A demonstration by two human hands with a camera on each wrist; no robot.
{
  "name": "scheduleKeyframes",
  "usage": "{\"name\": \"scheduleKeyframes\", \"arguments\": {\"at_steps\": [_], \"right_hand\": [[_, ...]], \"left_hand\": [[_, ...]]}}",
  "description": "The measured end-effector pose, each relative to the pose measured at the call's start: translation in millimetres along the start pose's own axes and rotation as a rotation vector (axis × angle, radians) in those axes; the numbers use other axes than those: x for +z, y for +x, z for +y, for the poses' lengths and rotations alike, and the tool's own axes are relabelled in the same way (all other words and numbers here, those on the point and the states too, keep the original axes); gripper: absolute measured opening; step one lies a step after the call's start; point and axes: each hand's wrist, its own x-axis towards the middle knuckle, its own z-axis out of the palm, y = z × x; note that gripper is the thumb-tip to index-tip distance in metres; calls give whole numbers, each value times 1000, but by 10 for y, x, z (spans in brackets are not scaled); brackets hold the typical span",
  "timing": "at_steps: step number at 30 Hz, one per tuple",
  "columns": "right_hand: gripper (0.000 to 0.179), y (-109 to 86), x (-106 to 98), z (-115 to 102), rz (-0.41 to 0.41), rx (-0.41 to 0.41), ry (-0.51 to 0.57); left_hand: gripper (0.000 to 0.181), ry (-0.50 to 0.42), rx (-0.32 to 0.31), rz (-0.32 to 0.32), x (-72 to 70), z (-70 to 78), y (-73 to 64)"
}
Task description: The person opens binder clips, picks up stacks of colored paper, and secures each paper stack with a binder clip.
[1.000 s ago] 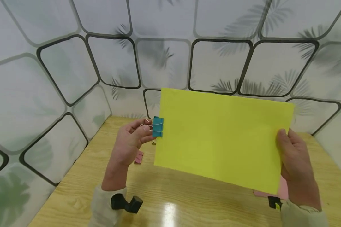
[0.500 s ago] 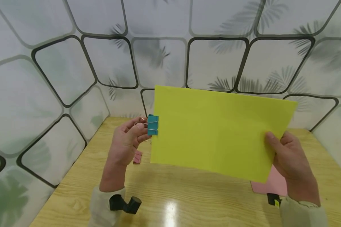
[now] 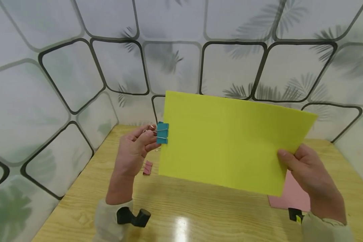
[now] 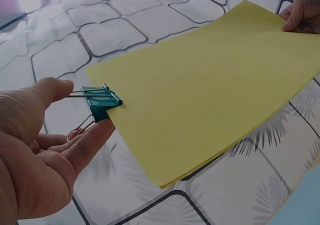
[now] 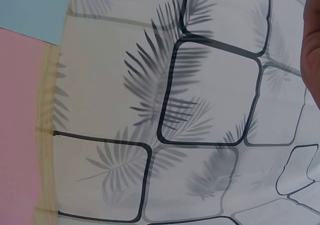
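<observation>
A teal binder clip point(image 3: 162, 133) sits on the left short edge of a stack of yellow paper point(image 3: 224, 141), held up above the table. My left hand point(image 3: 135, 149) pinches the clip's wire handles, thumb on one and fingers on the other. In the left wrist view, the clip point(image 4: 102, 102) has its handles spread apart, and the paper point(image 4: 205, 85) shows more than one layer at its lower corner. My right hand point(image 3: 310, 174) grips the paper near its lower right, thumb on the near face. Only part of the right hand point(image 5: 312, 52) shows in the right wrist view.
On the wooden table point(image 3: 199, 215), a pink binder clip point(image 3: 147, 167) lies below the left hand. Pink paper point(image 3: 290, 195) lies under the right forearm. Light blue paper point(image 5: 37, 12) adjoins it in the right wrist view. Patterned walls point(image 3: 175, 27) stand behind and to the left.
My right hand has shifted left and slightly down on the yellow paper, bending its right end. More pink paper shows below. My left hand and the teal clip have moved slightly left.
</observation>
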Motion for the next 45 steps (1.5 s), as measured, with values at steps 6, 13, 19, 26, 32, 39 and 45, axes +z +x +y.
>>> {"name": "scheduleKeyframes", "arguments": {"at_steps": [6, 13, 19, 26, 32, 39, 45], "right_hand": [[38, -19, 4, 4, 29, -40, 53], [38, -30, 9, 6, 42, -60, 65], [37, -37, 15, 10, 58, -76, 80], [37, -32, 25, 6, 67, -85, 75], [37, -25, 26, 0, 62, -90, 78], [37, -26, 30, -2, 73, -89, 74], [36, 3, 34, -4, 72, -94, 56]], "left_hand": [[39, 47, -32, 13, 37, -10, -12], [38, 98, -46, 3, 40, 5, -32], [38, 141, -46, -30, 24, -9, -44], [43, 161, -46, -44, 14, -25, -51], [45, 155, -46, -49, 12, -28, -47], [46, 156, -51, -55, 13, -20, -48], [42, 144, -62, -51, 34, -22, -16]]}}
